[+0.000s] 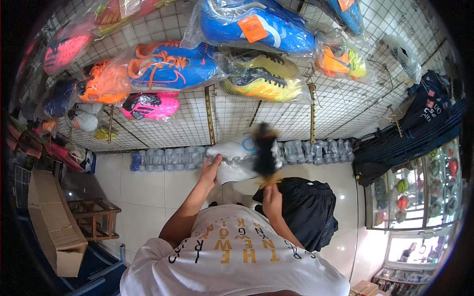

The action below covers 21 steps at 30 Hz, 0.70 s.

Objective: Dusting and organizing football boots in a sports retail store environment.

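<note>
My left hand (pixel 212 171) grips the near left end of a pair of white shoes (pixel 233 148) wrapped in clear plastic, its thumb on top. The pair is held out in front of my torso, before the wire grid wall. In my right hand (pixel 272 201) is the tan handle end of a duster or brush (pixel 264 153). Its dark head is blurred and overlaps the right part of the white shoes, hiding it. I cannot tell whether the head touches the plastic.
Bagged sports shoes (pixel 174 68) hang on the wire grid (pixel 237 114), with metal hooks (pixel 209 114) jutting out below. Wrapped dumbbells (pixel 174 159) line the wall's foot. A black garment (pixel 307 214) lies by my right arm. At left are a cardboard box (pixel 52 218) and a wooden stool (pixel 98 218).
</note>
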Tool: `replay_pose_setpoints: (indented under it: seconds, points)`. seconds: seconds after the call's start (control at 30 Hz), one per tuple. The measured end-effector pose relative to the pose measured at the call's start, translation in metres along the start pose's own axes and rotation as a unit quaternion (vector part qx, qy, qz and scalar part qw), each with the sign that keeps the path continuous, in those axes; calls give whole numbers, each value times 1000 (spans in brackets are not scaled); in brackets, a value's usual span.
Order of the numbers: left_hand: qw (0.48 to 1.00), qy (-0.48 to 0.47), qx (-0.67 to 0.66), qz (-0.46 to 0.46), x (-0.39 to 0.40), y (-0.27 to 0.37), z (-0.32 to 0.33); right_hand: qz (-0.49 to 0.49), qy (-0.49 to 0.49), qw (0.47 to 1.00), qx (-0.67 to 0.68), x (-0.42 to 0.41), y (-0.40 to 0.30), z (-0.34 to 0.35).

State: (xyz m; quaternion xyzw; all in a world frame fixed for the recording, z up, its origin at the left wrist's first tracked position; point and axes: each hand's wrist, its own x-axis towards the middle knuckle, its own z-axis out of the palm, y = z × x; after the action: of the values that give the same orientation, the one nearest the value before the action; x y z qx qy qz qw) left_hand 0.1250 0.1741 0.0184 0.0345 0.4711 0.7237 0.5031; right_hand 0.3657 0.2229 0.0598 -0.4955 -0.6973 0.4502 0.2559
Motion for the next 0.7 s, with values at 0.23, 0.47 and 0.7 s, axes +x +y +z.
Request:
replay_pose_setpoints:
  seconds: [0.23,0.47,0.7]
  points:
    - [999,26,-21,-17,-3,5,-1,-24,39,997,65,12,46,-1]
    - [982,-89,-150,72,25,-33,-71,-211,-150,946,-193,-12,-9,2]
    - [998,43,-45,15,-8,8,-6,27,71,997,29,5,11,4]
